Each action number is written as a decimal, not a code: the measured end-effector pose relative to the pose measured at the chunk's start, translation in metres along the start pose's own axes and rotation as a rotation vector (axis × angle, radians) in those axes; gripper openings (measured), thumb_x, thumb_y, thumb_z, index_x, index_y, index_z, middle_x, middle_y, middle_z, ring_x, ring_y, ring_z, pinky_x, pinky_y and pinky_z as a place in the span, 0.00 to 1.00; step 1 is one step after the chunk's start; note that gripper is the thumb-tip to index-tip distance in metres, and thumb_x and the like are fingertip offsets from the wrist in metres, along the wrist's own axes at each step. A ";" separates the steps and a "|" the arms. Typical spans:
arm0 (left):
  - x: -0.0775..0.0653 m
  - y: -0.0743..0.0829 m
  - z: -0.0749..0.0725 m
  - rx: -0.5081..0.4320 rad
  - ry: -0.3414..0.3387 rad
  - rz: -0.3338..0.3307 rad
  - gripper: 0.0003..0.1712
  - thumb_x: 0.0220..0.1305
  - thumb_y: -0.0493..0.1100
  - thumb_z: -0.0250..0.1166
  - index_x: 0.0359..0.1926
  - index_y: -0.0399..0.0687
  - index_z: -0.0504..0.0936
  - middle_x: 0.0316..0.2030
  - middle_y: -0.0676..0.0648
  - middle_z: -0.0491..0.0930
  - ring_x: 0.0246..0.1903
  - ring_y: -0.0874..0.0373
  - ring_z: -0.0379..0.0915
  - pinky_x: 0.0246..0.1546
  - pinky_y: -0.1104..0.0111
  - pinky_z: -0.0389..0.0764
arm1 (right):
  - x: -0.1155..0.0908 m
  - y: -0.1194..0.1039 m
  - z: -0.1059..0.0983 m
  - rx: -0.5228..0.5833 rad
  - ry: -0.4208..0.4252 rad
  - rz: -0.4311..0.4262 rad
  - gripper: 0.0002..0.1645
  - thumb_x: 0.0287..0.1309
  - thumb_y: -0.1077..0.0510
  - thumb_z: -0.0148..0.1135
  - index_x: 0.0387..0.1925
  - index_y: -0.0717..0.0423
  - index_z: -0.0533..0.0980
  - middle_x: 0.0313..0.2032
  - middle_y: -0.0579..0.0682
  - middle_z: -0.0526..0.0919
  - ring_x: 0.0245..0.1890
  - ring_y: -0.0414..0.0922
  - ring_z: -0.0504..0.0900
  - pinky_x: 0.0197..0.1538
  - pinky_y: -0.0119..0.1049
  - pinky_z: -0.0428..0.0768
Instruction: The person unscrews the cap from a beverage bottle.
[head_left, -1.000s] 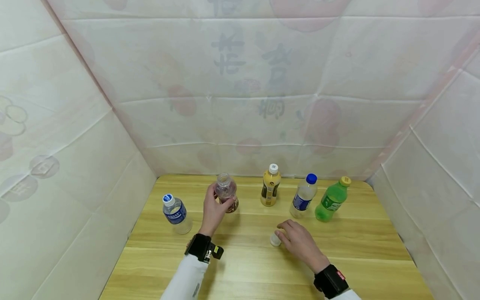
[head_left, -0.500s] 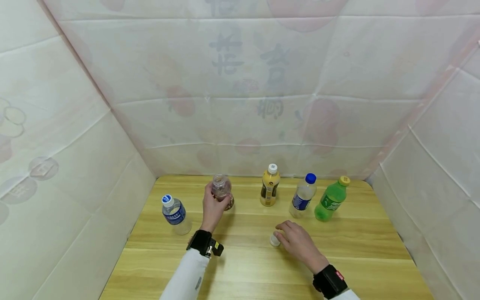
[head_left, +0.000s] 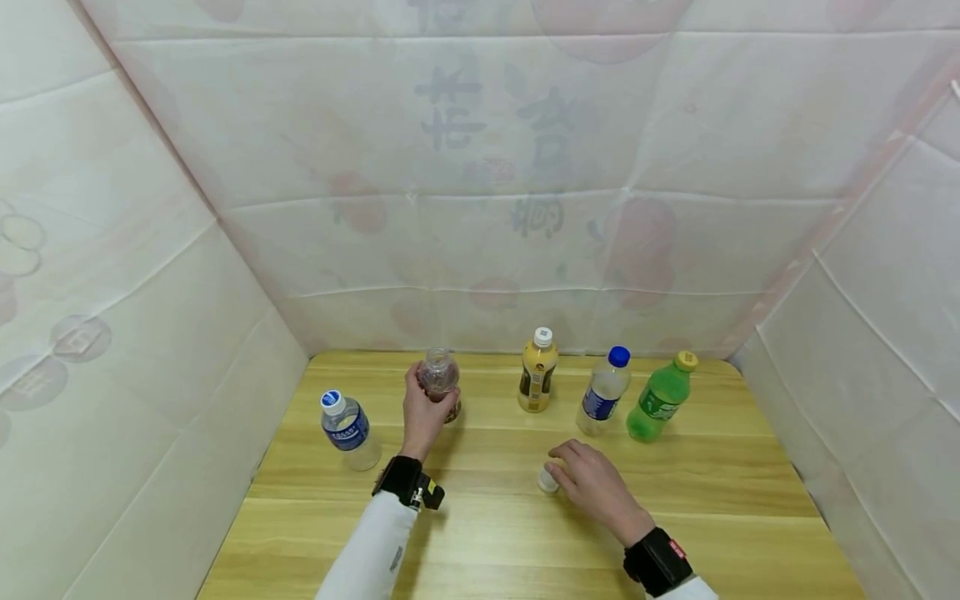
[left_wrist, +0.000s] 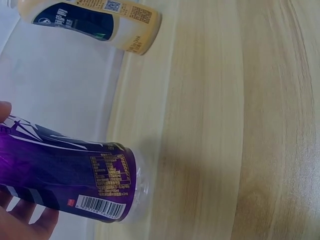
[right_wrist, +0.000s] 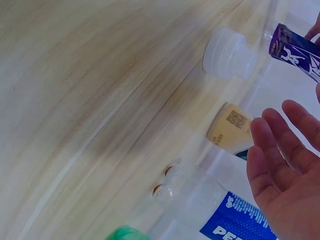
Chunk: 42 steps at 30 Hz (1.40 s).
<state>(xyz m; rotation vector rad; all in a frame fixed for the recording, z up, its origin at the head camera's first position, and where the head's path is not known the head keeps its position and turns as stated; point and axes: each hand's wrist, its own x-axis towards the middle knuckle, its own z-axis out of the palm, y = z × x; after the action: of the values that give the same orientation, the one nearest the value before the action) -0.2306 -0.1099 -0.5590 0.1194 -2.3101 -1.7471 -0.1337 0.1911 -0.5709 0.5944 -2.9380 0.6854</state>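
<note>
My left hand (head_left: 427, 417) grips a clear plastic bottle (head_left: 438, 373) with a purple label, its mouth uncapped. The left wrist view shows the thumb and fingers around that purple label (left_wrist: 65, 170), with the bottle's base close over the wooden tabletop. My right hand (head_left: 596, 483) hovers beside a translucent white stepped bottle cap (head_left: 548, 479). Seen from the right wrist, the fingers (right_wrist: 285, 145) are loosely bent with nothing in them, and the cap (right_wrist: 227, 52) stands on the table apart from them.
A clear bottle with a blue label (head_left: 349, 430) stands at the left. Toward the back stand a yellow bottle (head_left: 537, 375), a blue-capped bottle (head_left: 603, 392) and a green bottle (head_left: 662, 398). Pale cloth walls (head_left: 480, 250) border the wooden table (head_left: 480, 533).
My left hand has carried the purple-labelled bottle a little to the left. The right hand stays beside the white cap.
</note>
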 end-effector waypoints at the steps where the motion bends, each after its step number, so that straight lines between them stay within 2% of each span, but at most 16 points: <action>1: 0.000 0.000 0.000 -0.001 0.002 -0.003 0.51 0.60 0.38 0.76 0.76 0.39 0.54 0.68 0.29 0.66 0.68 0.36 0.67 0.66 0.43 0.72 | 0.000 0.000 0.000 0.000 0.001 -0.002 0.13 0.71 0.51 0.65 0.50 0.54 0.84 0.45 0.46 0.84 0.45 0.44 0.84 0.49 0.44 0.84; 14: 0.002 -0.003 -0.004 0.030 -0.003 -0.035 0.55 0.61 0.42 0.76 0.79 0.39 0.51 0.69 0.28 0.66 0.69 0.35 0.65 0.68 0.43 0.69 | 0.006 -0.006 -0.012 0.070 0.053 -0.008 0.21 0.69 0.48 0.68 0.55 0.57 0.81 0.52 0.52 0.82 0.52 0.49 0.82 0.55 0.47 0.83; 17: 0.001 -0.004 -0.004 0.033 -0.016 -0.046 0.57 0.61 0.42 0.76 0.80 0.40 0.49 0.71 0.28 0.64 0.71 0.35 0.62 0.70 0.44 0.67 | 0.008 -0.007 -0.015 0.063 0.068 -0.020 0.22 0.69 0.48 0.67 0.56 0.57 0.80 0.53 0.53 0.82 0.53 0.50 0.82 0.56 0.48 0.82; 23: -0.005 -0.005 -0.009 0.015 -0.040 -0.034 0.61 0.61 0.43 0.76 0.82 0.40 0.43 0.77 0.31 0.56 0.77 0.38 0.51 0.75 0.45 0.56 | 0.010 -0.009 -0.018 0.059 0.102 -0.025 0.26 0.70 0.47 0.66 0.62 0.58 0.77 0.60 0.57 0.80 0.59 0.54 0.80 0.61 0.53 0.79; 29: -0.017 -0.006 -0.019 0.035 -0.034 -0.012 0.62 0.61 0.44 0.77 0.82 0.41 0.43 0.79 0.34 0.51 0.78 0.37 0.46 0.75 0.43 0.55 | 0.014 -0.013 -0.021 0.098 0.197 -0.033 0.35 0.70 0.49 0.67 0.70 0.63 0.69 0.67 0.62 0.74 0.66 0.60 0.75 0.65 0.58 0.76; 35: -0.034 -0.012 -0.028 0.139 -0.027 0.016 0.64 0.58 0.47 0.79 0.82 0.40 0.45 0.79 0.34 0.51 0.77 0.36 0.48 0.75 0.42 0.55 | 0.024 -0.016 -0.022 0.161 0.294 -0.037 0.43 0.69 0.51 0.67 0.75 0.66 0.60 0.72 0.67 0.66 0.69 0.64 0.69 0.67 0.61 0.72; 42: -0.055 -0.024 -0.026 0.244 -0.044 0.093 0.65 0.53 0.46 0.81 0.80 0.35 0.48 0.77 0.29 0.53 0.75 0.32 0.52 0.73 0.40 0.57 | 0.039 -0.019 -0.022 0.251 0.283 0.038 0.47 0.73 0.47 0.62 0.80 0.63 0.51 0.77 0.66 0.56 0.75 0.62 0.59 0.73 0.61 0.64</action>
<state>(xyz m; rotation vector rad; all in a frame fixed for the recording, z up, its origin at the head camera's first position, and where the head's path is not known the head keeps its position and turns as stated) -0.1731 -0.1293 -0.5830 0.0166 -2.5097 -1.4330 -0.1630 0.1713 -0.5374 0.4185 -2.6279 1.0567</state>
